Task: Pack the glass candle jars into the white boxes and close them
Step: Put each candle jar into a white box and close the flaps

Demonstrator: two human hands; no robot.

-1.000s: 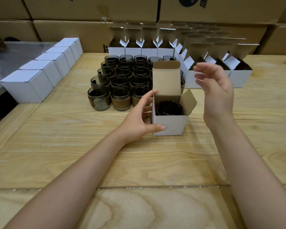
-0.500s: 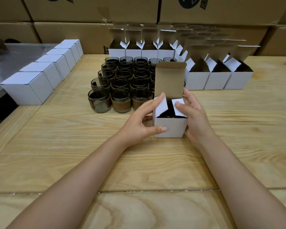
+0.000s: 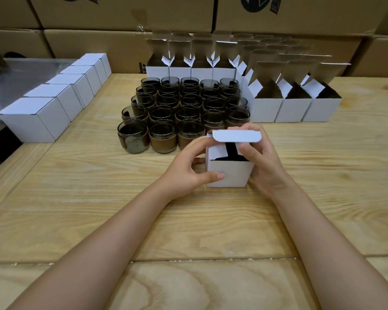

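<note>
Both hands, left hand (image 3: 186,168) and right hand (image 3: 264,162), clamp the white box (image 3: 227,173) near the tabletop (image 3: 76,198) centre; thin card likely creases; grip side walls; fragile glass inside.

So a second ago our right hand (image 3: 264,162) was up in the air, off the white box (image 3: 229,173). Now it's down gripping the box's right side. Both side flaps (image 3: 217,151) got folded in, and the lid flap (image 3: 236,136) that stood straight up is bent forward over the top, with our left hand (image 3: 186,168) up on its corner.
</note>
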